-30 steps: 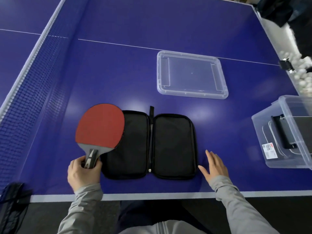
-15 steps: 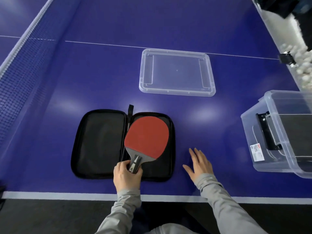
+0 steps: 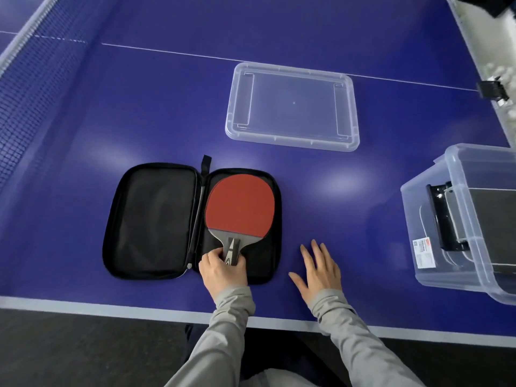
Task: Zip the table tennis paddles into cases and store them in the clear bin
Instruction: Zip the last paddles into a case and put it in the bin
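Fingers point(image 3: 216, 256) of left hand point(image 3: 223, 270) curled round the handle of the red paddle point(image 3: 240, 208); blade lies flat in the right half of the open black case point(image 3: 152, 219). Right hand point(image 3: 319, 270) flat on the bench point(image 3: 139, 107), fingers straight, holding nothing, at 3 o'clock of the case. Clear lid point(image 3: 291, 106) at 1 o'clock; clear bin point(image 3: 472, 219) far right.

A table tennis hall or sports room: the scene is set on a blue table tennis table with white boundary lines point(image 3: 279, 37), its dark mesh net point(image 3: 36, 88) stretched along the left, and a trough of white balls point(image 3: 499, 76) at the table's far right edge.
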A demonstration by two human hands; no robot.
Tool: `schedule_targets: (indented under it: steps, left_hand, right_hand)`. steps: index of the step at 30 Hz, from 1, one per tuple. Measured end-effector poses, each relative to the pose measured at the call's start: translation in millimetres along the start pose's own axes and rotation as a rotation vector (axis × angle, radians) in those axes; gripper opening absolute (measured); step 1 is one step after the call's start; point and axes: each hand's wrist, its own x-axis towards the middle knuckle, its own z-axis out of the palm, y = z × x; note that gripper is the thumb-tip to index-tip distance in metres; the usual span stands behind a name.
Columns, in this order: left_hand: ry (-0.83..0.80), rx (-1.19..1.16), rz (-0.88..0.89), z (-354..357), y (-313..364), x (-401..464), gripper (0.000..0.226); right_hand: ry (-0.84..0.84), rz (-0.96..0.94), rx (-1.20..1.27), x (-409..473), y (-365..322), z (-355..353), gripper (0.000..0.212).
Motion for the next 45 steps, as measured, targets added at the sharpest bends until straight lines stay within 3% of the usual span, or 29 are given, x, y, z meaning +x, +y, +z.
schedule_targets:
  steps: [10,15,20,23,26,29,33,37,42,45]
  left_hand:
    - [0.032,-0.059,-0.045,6.8,12.0,11.2,0.034]
    - [-0.036,-0.051,-0.04,9.1,4.1,12.2,0.034]
    - [-0.181,-0.056,-0.006,-3.0,-5.9,14.3,0.049]
    - [-0.323,-0.078,0.043,-17.9,-16.3,20.5,0.055]
    - [-0.491,-0.166,0.041,-33.4,-24.4,33.4,0.049]
    - [-0.621,-0.305,-0.068,-41.9,-24.5,49.1,0.037]
    - [-0.684,-0.379,-0.152,-43.1,-23.3,54.9,0.033]
    - [-0.723,-0.38,-0.128,-40.9,-24.7,53.9,0.034]
    - [-0.701,-0.259,0.022,-47.5,-27.3,56.1,0.036]
    - [-0.403,-0.15,0.289,-71.1,-38.2,74.4,0.032]
  right_hand:
    - [-0.012,0.055,0.025,0.2,-10.8,-0.1,0.069]
    - [-0.038,0.1,0.017,0.2,-17.4,-1.7,0.069]
    - [-0.007,0.179,0.106,4.6,-40.0,-6.8,0.066]
    - [0.001,0.126,0.128,8.0,-54.4,-7.5,0.063]
    - [-0.008,0.104,0.118,6.5,-66.9,-5.3,0.065]
    - [-0.022,0.117,0.112,4.0,-72.8,-2.8,0.068]
    - [-0.028,0.124,0.11,4.4,-73.1,-3.5,0.069]
    - [-0.031,0.116,0.076,3.2,-72.5,-2.5,0.07]
    - [-0.022,0.113,0.086,3.3,-71.2,-3.5,0.071]
    - [-0.012,0.107,0.085,2.6,-69.5,-3.6,0.073]
